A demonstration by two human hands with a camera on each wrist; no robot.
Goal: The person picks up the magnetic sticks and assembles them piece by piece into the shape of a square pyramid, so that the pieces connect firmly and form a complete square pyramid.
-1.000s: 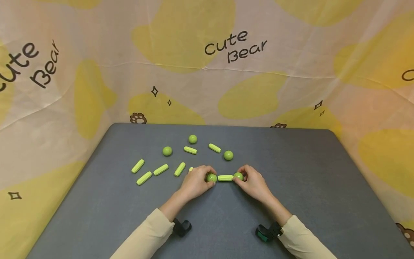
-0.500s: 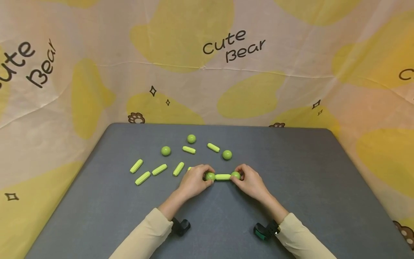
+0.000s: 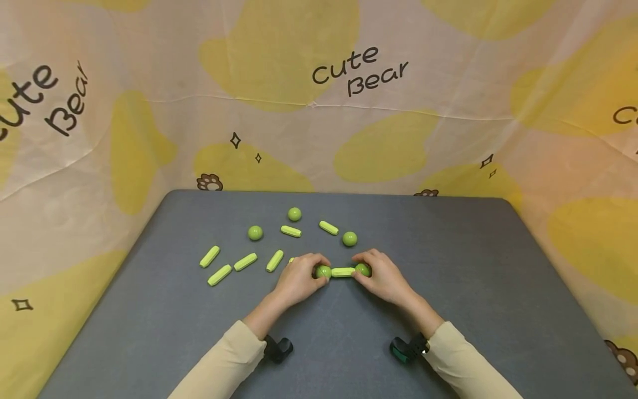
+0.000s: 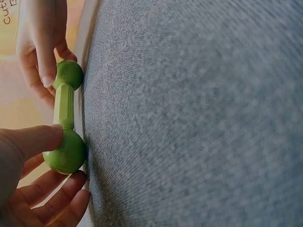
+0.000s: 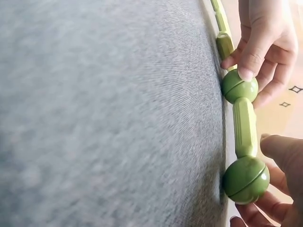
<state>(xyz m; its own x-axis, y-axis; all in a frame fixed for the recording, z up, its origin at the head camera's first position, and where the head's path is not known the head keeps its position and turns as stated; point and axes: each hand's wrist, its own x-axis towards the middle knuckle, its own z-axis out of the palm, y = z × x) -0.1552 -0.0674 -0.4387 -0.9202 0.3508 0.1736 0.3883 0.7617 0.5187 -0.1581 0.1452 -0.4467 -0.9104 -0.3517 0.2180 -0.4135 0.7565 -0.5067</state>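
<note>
A pale green ribbed stick (image 3: 342,272) lies on the grey table (image 3: 473,266) with a green ball at each end. My left hand (image 3: 301,280) pinches the left ball (image 3: 323,271) between thumb and fingers. My right hand (image 3: 381,279) pinches the right ball (image 3: 362,270) the same way. In the left wrist view the near ball (image 4: 66,152) sits under my thumb, with the stick (image 4: 63,106) running to the far ball (image 4: 69,74). The right wrist view shows the near ball (image 5: 245,179), the stick (image 5: 245,126) and the far ball (image 5: 240,86) in one line.
Three loose green balls (image 3: 255,233) (image 3: 294,214) (image 3: 349,239) and several loose ribbed sticks (image 3: 246,261) lie behind and to the left of my hands. A printed cloth (image 3: 319,94) rises behind the table's far edge.
The right hand has shifted slightly left, closing in on the stick's right end. The left hand has barely moved.
</note>
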